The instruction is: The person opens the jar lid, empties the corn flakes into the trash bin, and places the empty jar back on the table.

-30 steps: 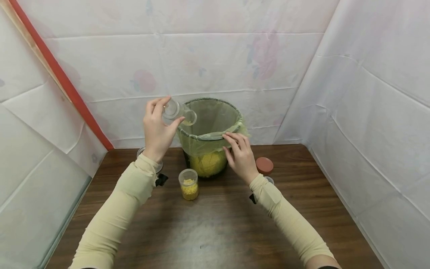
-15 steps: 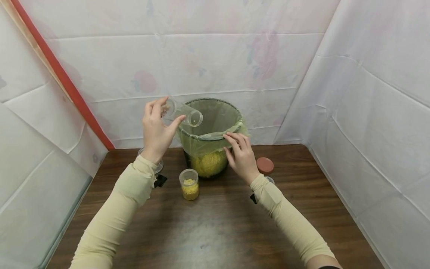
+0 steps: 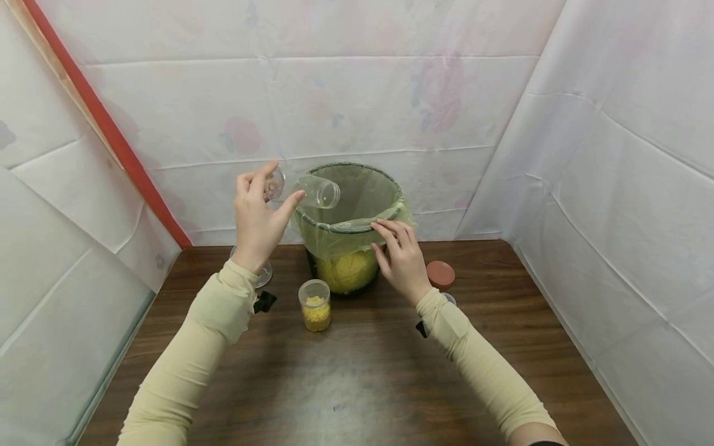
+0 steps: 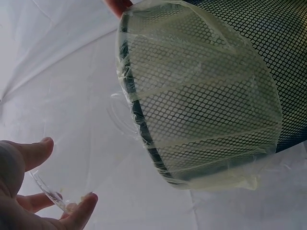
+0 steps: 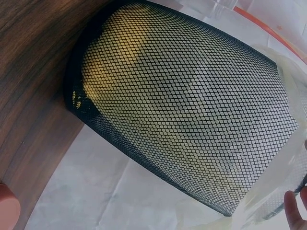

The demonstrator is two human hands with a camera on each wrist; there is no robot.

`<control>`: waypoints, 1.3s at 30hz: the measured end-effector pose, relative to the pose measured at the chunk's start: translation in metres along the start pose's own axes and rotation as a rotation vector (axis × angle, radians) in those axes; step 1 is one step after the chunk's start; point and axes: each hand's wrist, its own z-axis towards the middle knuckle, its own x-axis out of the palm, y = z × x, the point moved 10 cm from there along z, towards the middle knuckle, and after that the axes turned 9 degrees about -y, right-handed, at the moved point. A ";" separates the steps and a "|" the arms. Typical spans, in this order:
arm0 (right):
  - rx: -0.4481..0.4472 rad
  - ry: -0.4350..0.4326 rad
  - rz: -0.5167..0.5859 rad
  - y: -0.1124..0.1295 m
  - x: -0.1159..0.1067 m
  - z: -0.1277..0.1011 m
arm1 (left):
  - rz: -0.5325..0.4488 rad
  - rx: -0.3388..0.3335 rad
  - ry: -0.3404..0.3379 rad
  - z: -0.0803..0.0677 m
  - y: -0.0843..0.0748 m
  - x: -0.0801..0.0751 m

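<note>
One clear jar [image 3: 309,189] is held in the air at the left of the bin's [image 3: 351,204] rim. It is a see-through plastic cylinder and looks empty but for a few yellow crumbs near its base; in the left wrist view only its base edge [image 4: 48,191] shows, with a bit of residue. It lies nearly on its side: its long axis runs left to right, the open mouth pointing right, over the bin's opening, and the base pointing left into the hand.

The left hand [image 3: 258,217] is raised, wrist bent up from a cream sleeve, thumb and fingers pinching the jar at its base end. The right hand [image 3: 400,257] rests on the near right side of the bin, its fingers laid fairly straight along the rim over the folded liner [image 3: 357,232].

The bin is a black mesh basket lined with a pale yellow-green bag; yellow stuff shows through the mesh at the bottom [image 5: 120,57]. It stands at the back of a dark wooden table [image 3: 362,384]. Just in front of it stands a second small jar [image 3: 315,305], open and partly filled with yellow bits. A brown lid [image 3: 440,274] lies on the table to the right, behind the right wrist. White sheets [image 3: 613,155] hang around the table.
</note>
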 end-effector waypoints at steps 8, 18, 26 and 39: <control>0.008 0.024 -0.013 0.000 0.000 0.000 | -0.025 -0.088 0.049 -0.005 0.010 -0.001; 0.028 0.043 -0.007 0.000 -0.001 0.001 | -0.042 -0.079 0.023 -0.012 0.011 -0.009; 0.038 0.026 0.015 0.002 -0.006 0.001 | -0.053 -0.039 -0.065 -0.015 0.013 -0.020; 0.056 0.025 0.042 0.004 -0.010 0.004 | -0.139 -0.124 -0.056 -0.023 0.024 -0.023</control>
